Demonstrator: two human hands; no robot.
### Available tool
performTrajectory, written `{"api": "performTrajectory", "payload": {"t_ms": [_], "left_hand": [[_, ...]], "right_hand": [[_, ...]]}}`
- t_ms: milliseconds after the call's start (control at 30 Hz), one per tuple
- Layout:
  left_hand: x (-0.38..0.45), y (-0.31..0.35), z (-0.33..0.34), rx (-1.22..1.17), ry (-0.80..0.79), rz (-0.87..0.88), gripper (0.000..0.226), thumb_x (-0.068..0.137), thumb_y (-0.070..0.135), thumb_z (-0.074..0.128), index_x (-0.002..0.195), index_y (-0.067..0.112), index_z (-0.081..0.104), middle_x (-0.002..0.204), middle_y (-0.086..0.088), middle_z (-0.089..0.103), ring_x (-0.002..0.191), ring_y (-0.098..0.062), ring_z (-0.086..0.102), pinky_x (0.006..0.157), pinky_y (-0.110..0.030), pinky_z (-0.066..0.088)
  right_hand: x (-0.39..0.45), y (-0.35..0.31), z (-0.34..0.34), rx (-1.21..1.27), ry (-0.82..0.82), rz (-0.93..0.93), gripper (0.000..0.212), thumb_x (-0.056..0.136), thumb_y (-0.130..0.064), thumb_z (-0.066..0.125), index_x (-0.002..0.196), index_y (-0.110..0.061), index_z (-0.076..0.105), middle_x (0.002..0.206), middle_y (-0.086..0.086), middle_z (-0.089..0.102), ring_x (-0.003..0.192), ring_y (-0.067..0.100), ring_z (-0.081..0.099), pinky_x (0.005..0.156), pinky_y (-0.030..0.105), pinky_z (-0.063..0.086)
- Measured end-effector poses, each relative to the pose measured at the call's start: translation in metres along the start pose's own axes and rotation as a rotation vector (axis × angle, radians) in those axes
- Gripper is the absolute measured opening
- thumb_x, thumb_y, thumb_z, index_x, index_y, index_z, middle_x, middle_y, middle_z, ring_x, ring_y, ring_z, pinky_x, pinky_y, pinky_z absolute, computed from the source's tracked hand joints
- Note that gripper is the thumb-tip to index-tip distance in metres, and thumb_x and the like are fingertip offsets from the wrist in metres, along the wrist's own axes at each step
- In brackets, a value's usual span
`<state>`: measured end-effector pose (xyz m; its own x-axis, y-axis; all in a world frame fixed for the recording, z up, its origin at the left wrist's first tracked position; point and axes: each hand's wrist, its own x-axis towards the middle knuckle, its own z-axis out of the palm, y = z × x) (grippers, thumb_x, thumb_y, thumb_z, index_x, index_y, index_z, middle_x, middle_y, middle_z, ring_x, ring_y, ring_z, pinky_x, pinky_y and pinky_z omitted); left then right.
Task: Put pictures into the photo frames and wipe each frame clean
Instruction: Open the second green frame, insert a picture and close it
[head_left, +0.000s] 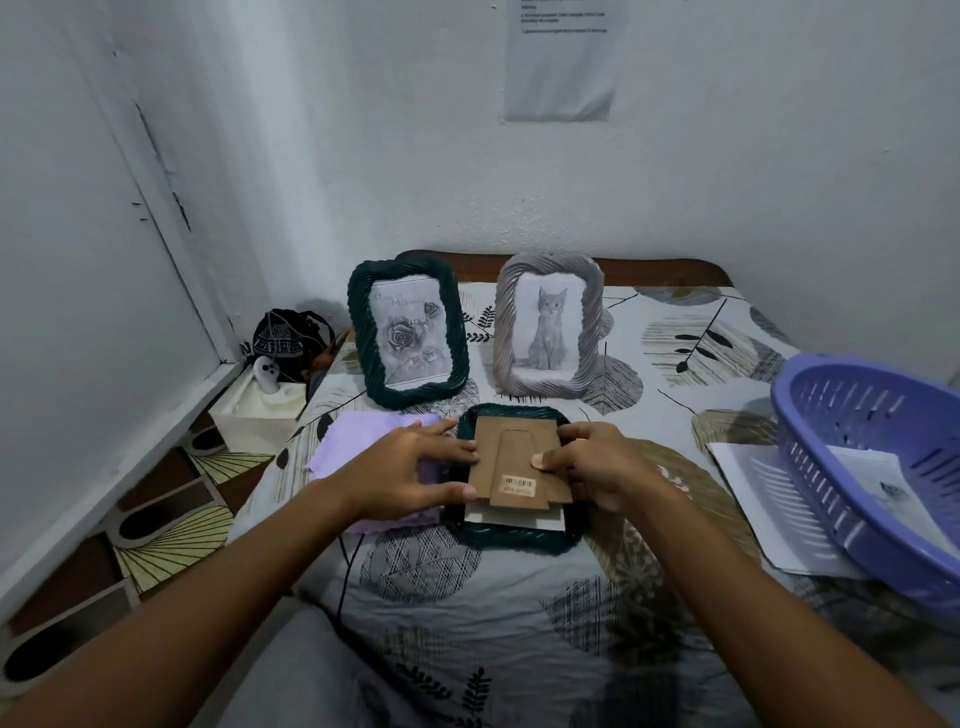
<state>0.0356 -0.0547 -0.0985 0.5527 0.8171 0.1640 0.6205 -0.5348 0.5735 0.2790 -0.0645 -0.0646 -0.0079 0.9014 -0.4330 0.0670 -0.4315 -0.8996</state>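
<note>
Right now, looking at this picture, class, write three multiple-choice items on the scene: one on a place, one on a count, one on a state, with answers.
1. Where is the purple cloth?
A. In the basket
B. Under the left hand, beside the face-down frame
C. Hung on the wall

2. How many frames stand upright with pictures in them?
A. One
B. Two
C. Four

3. How does the frame being worked on lie?
A. Face down, backing board up
B. Upright
C. Inside the basket

Answers: 1 B, the left hand rests over it. 2 B, the rose frame and cat frame stand. 3 A, the brown backing board shows on the dark green frame.
</note>
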Motion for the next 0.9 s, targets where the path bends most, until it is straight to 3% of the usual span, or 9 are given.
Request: {"api": "performTrajectory", "payload": {"t_ms": [67, 167, 300, 467, 567, 900], "left_hand": [[0.000, -0.001, 0.002, 0.023, 0.005, 0.022, 0.079, 0.069, 0.082, 0.049, 0.123, 0.026, 0.064, 0.134, 0.013, 0.056, 0.139, 0.005, 0.020, 0.113, -0.023, 0.016], [0.001, -0.002, 0.005, 0.127, -0.006, 0.062, 0.081, 0.073, 0.083, 0.043, 0.125, 0.024, 0.063, 0.136, 0.011, 0.055, 0.141, -0.001, 0.021, 0.114, -0.029, 0.015], [0.000, -0.006, 0.008, 0.214, -0.005, 0.116, 0.081, 0.076, 0.082, 0.038, 0.126, 0.023, 0.061, 0.137, 0.008, 0.054, 0.142, -0.008, 0.023, 0.114, -0.035, 0.017], [-0.002, -0.012, 0.013, 0.299, -0.004, 0.169, 0.082, 0.078, 0.080, 0.039, 0.127, 0.018, 0.061, 0.137, 0.003, 0.054, 0.143, -0.015, 0.024, 0.116, -0.045, 0.018], [-0.001, -0.012, 0.014, 0.313, -0.003, 0.161, 0.080, 0.079, 0.080, 0.037, 0.125, 0.019, 0.063, 0.137, 0.004, 0.054, 0.143, -0.015, 0.025, 0.116, -0.048, 0.021], [0.001, -0.014, 0.016, 0.270, -0.004, 0.130, 0.076, 0.083, 0.077, 0.032, 0.123, 0.022, 0.065, 0.138, 0.007, 0.053, 0.144, -0.014, 0.022, 0.116, -0.045, 0.018]], "right_hand": [[0.000, 0.000, 0.000, -0.038, 0.029, -0.010, 0.046, 0.073, 0.011, 0.073, 0.109, -0.005, 0.050, 0.105, 0.018, 0.061, 0.077, 0.027, 0.064, 0.046, 0.030, 0.051], [0.003, 0.001, -0.002, -0.124, 0.057, -0.033, 0.036, 0.071, 0.007, 0.077, 0.094, -0.004, 0.051, 0.100, 0.019, 0.062, 0.074, 0.027, 0.065, 0.043, 0.027, 0.049], [0.004, 0.002, -0.003, -0.342, 0.083, -0.088, 0.043, 0.067, -0.009, 0.085, 0.098, -0.002, 0.056, 0.100, 0.018, 0.065, 0.082, 0.030, 0.068, 0.050, 0.031, 0.053], [0.003, -0.003, 0.000, -0.704, 0.127, -0.168, 0.040, 0.065, -0.028, 0.087, 0.087, -0.003, 0.065, 0.072, 0.009, 0.067, 0.058, 0.025, 0.067, 0.061, 0.040, 0.059], [0.003, -0.006, 0.005, -0.850, 0.124, -0.185, 0.036, 0.064, -0.031, 0.087, 0.083, -0.006, 0.069, 0.069, 0.008, 0.071, 0.060, 0.026, 0.070, 0.064, 0.045, 0.060], [0.007, -0.002, 0.003, -0.896, 0.122, -0.236, 0.032, 0.062, -0.034, 0.087, 0.076, -0.009, 0.073, 0.075, 0.005, 0.070, 0.068, 0.022, 0.069, 0.063, 0.046, 0.059]]}}
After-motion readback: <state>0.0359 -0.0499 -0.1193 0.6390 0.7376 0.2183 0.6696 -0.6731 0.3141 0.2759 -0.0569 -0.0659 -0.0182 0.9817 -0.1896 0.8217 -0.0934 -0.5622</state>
